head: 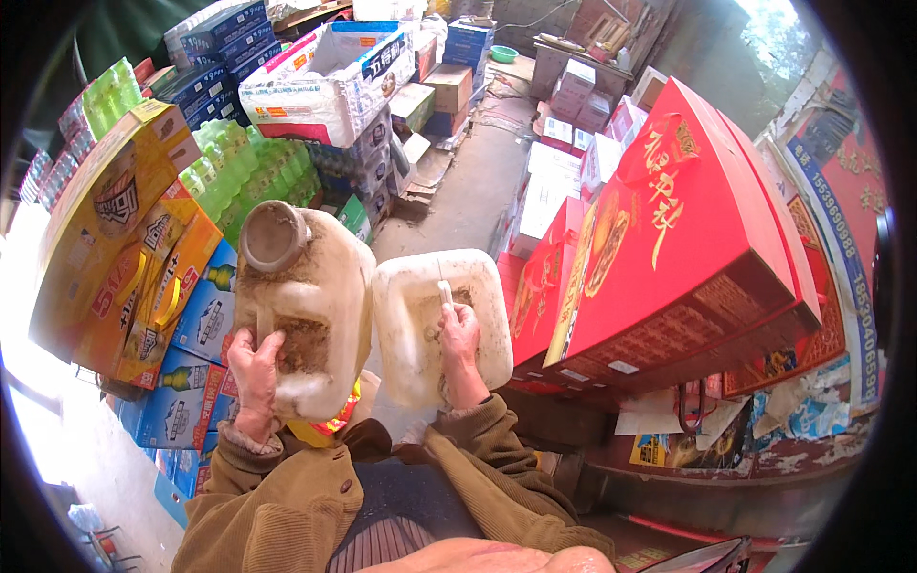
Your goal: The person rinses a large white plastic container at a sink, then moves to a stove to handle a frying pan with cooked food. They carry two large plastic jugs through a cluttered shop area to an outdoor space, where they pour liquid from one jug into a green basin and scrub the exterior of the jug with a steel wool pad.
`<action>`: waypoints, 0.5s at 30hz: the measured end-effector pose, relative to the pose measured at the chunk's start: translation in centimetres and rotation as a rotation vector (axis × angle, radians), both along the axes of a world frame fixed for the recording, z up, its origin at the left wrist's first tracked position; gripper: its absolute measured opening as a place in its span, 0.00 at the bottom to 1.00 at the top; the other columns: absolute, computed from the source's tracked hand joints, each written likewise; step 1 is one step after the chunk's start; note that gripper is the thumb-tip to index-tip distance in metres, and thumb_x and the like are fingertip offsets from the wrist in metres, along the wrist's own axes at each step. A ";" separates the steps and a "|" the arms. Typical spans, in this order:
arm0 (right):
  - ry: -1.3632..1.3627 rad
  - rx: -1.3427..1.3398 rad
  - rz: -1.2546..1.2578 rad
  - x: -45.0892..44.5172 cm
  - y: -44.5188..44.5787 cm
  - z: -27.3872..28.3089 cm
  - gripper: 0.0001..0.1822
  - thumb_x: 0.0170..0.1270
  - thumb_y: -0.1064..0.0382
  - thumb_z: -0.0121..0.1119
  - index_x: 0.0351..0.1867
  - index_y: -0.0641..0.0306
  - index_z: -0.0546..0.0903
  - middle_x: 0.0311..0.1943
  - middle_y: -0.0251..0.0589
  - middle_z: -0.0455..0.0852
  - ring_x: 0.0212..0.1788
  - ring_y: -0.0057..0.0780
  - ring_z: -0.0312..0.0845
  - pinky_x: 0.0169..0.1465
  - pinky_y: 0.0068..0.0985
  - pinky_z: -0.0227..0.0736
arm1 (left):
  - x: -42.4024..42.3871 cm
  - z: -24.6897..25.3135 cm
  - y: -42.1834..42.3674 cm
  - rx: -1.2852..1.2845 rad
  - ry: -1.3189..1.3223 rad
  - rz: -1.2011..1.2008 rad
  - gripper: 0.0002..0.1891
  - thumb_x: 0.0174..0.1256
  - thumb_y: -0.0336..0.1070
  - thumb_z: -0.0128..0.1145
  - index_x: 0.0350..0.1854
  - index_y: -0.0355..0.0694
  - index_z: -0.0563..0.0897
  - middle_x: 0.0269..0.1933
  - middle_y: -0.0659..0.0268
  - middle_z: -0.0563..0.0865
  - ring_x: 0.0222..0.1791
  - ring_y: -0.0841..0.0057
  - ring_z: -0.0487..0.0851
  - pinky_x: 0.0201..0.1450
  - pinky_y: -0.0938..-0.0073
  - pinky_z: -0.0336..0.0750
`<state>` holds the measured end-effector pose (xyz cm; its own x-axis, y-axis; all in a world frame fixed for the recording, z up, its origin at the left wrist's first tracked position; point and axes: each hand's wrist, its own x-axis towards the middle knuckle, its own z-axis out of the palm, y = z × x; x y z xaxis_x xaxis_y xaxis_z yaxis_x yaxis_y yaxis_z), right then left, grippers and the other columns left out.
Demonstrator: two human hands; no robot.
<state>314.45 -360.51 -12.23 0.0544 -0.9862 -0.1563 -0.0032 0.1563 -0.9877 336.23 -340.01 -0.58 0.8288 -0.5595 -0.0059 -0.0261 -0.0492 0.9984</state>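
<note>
Two dirty whitish plastic jerrycans hang side by side before me. My left hand (256, 379) grips the handle of the larger jerrycan (344, 301), which has a wide round grey-brown cap (274, 236) at its upper left corner. Its recessed top is stained with brown dirt. The smaller, squarer jerrycan (401, 286) is on the right, with my right hand (461, 344) closed on its handle. A dark line runs down its top edge. The two containers are close together or touching. Their lower sides are hidden from this view.
Beer and drink cartons (193, 322) are stacked at the left, with green bottles (243, 172) behind. Large red gift boxes (688, 236) crowd the right. A narrow concrete aisle (451, 193) runs ahead between stacked goods, and a green basin (504, 54) sits at its far end.
</note>
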 end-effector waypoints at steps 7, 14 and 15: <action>-0.017 -0.042 -0.015 1.9 -6.5 -1.5 0.09 0.69 0.60 0.59 0.41 0.63 0.78 0.26 0.28 0.77 0.25 0.12 0.69 0.28 0.14 0.65 | 1.0 -1.1 -5.4 -0.005 0.088 0.031 0.07 0.57 0.29 0.63 0.36 0.34 0.80 0.31 0.69 0.82 0.26 0.85 0.75 0.28 0.82 0.70; -0.016 0.014 -0.070 3.5 -13.3 -2.4 0.11 0.68 0.58 0.60 0.41 0.65 0.78 0.23 0.29 0.77 0.21 0.13 0.68 0.24 0.15 0.63 | 3.8 -2.9 -12.1 0.040 0.079 -0.014 0.10 0.57 0.30 0.63 0.38 0.33 0.81 0.34 0.67 0.84 0.29 0.83 0.79 0.32 0.80 0.74; -0.019 0.013 -0.077 3.9 -14.5 -2.1 0.11 0.68 0.58 0.61 0.41 0.65 0.78 0.23 0.29 0.77 0.21 0.13 0.67 0.23 0.15 0.63 | 4.2 -3.1 -13.2 0.032 0.085 -0.014 0.09 0.57 0.30 0.64 0.38 0.33 0.81 0.33 0.67 0.84 0.29 0.83 0.79 0.31 0.80 0.74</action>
